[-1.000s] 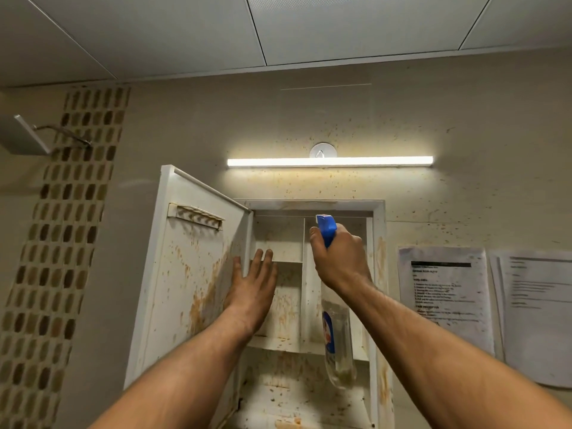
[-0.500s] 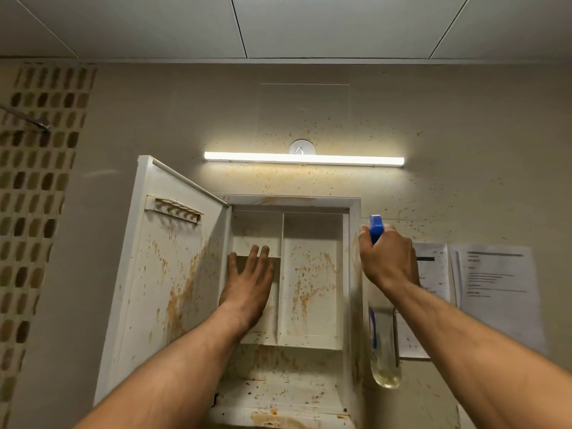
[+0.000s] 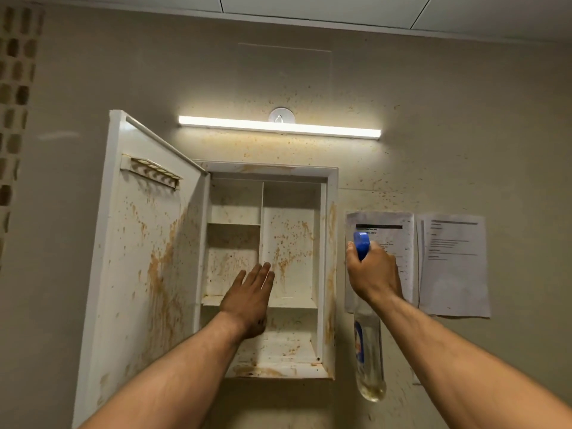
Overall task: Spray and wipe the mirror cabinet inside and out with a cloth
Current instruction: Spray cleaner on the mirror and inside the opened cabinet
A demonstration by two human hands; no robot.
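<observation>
The white mirror cabinet [image 3: 330, 243] hangs on the wall with its door [image 3: 139, 274] swung open to the left. Brown stains cover the shelves, back panel and inner door face. My left hand [image 3: 249, 297] is flat with fingers together, raised in front of the middle shelf and the centre divider. My right hand [image 3: 373, 274] is to the right of the cabinet, gripping a clear spray bottle [image 3: 368, 360] with a blue trigger head; the bottle hangs below my fist. No cloth is in view.
A lit strip light [image 3: 278, 126] is mounted above the cabinet. Two printed paper sheets [image 3: 453, 264] are stuck on the wall to the right, behind the bottle. A small rack [image 3: 151, 171] sits high on the inner door. Brown mosaic tiles [image 3: 15, 88] line the far left.
My right hand with the bottle has moved from in front of the cabinet interior to the right, past the frame. My left hand shifted right and lower, from the door edge towards the divider.
</observation>
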